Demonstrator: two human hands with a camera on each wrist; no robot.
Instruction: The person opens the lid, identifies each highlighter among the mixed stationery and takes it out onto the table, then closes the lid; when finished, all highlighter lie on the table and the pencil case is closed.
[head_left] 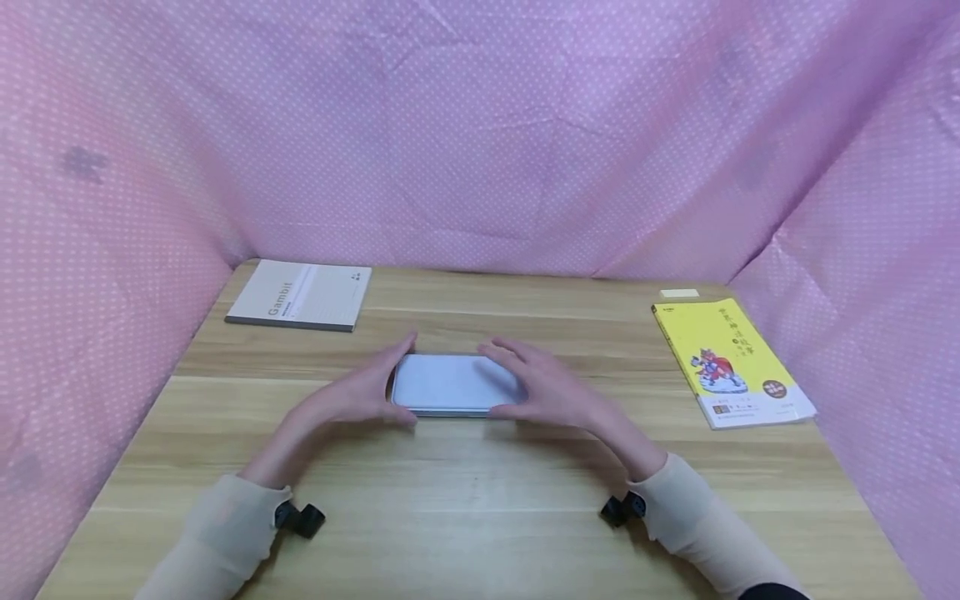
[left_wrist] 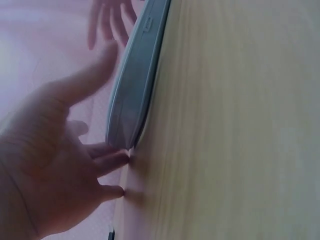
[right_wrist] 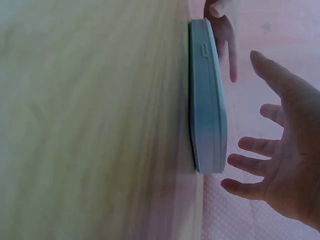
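Note:
A flat, pale blue-grey case (head_left: 457,383) with rounded corners lies lengthwise across the middle of the wooden table. A small clasp shows on its near side in both wrist views. My left hand (head_left: 360,392) curves around the left end, thumb at the near side; its lower fingertips meet the table beside the case in the left wrist view. Around the right end spreads my right hand (head_left: 555,387). In the right wrist view its fingers (right_wrist: 255,165) are parted and stand off from the case. Neither hand grips it.
At the table's back left lies a grey notebook (head_left: 300,294) marked "Gambit". A yellow book (head_left: 727,362) lies at the right edge, with a small whitish block (head_left: 679,293) behind it. Pink dotted cloth (head_left: 480,150) hangs along the back and both sides.

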